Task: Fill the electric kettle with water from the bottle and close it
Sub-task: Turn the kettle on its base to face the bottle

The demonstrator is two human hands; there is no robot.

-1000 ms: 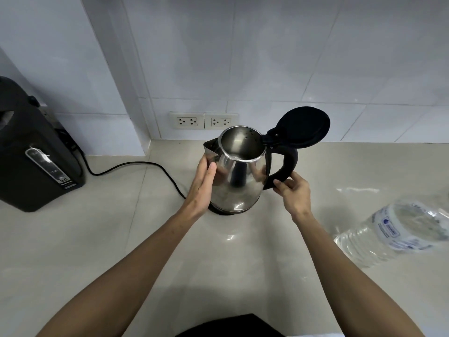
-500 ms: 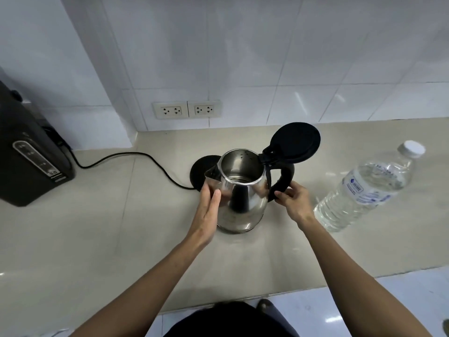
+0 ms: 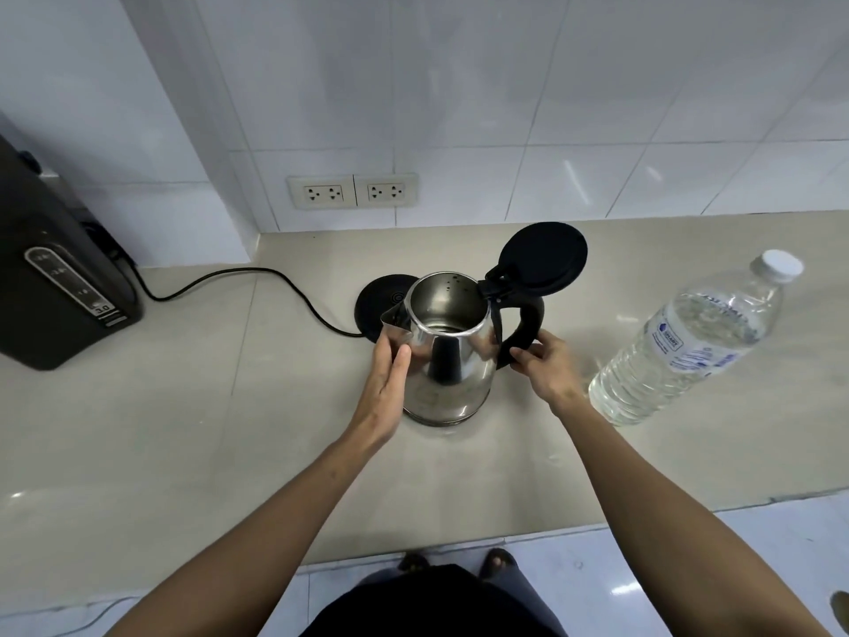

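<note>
A steel electric kettle (image 3: 452, 365) stands on the beige counter, off its base. Its black lid (image 3: 542, 257) is flipped open and the inside looks empty. My left hand (image 3: 383, 393) lies flat against the kettle's left side under the spout. My right hand (image 3: 546, 365) grips the lower part of the black handle (image 3: 521, 324). The round black base (image 3: 379, 305) sits just behind the kettle to the left. A clear water bottle (image 3: 689, 342) with a white cap (image 3: 778, 264) stands capped to the right.
A black appliance (image 3: 55, 287) sits at the left against the wall, and the base's black cord (image 3: 239, 278) runs towards it. Two wall sockets (image 3: 353, 191) are behind. The counter's front edge (image 3: 459, 544) is near my body, with white floor below.
The kettle has come off its base and moved toward me onto the bare counter. The view has tilted down and back, so the bottle and counter edge now show fully.
</note>
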